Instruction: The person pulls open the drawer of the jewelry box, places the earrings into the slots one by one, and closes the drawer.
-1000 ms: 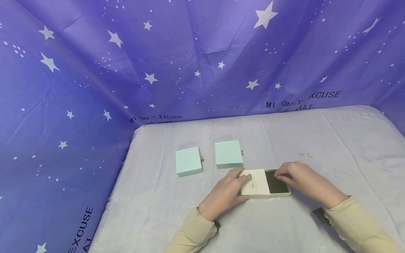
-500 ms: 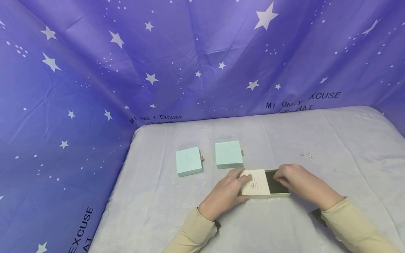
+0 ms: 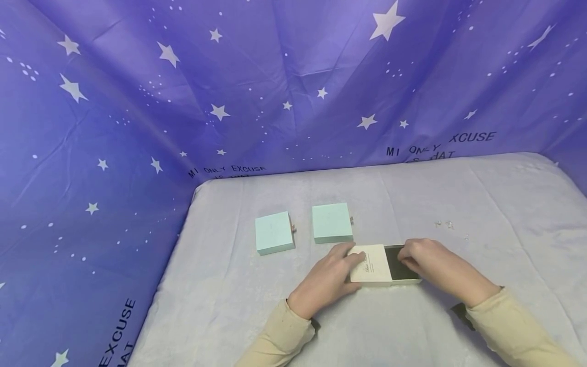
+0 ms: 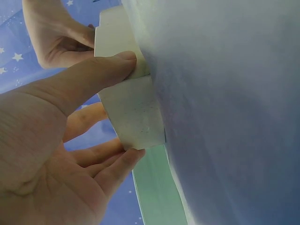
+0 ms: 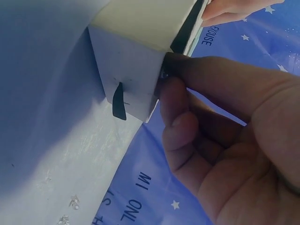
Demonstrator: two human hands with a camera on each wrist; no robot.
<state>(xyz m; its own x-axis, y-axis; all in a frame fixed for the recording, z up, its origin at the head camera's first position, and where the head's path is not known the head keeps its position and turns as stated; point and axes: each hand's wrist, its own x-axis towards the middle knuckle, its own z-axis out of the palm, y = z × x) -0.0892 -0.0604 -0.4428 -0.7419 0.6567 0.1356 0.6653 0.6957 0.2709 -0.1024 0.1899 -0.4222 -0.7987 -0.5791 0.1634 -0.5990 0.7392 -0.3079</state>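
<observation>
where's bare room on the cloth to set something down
Bare cloth lies left of the left mint box, behind that and the right mint box to the curtain, and in front of the cream box between the sleeves. It's crowded where the left hand grips that box and the right hand reaches its drawer; small shiny pieces lie beyond.

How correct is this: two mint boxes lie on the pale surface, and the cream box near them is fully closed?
The cream box is not closed: its drawer sticks partly out, as the head view shows. Two mint boxes do lie on the pale surface.
</observation>
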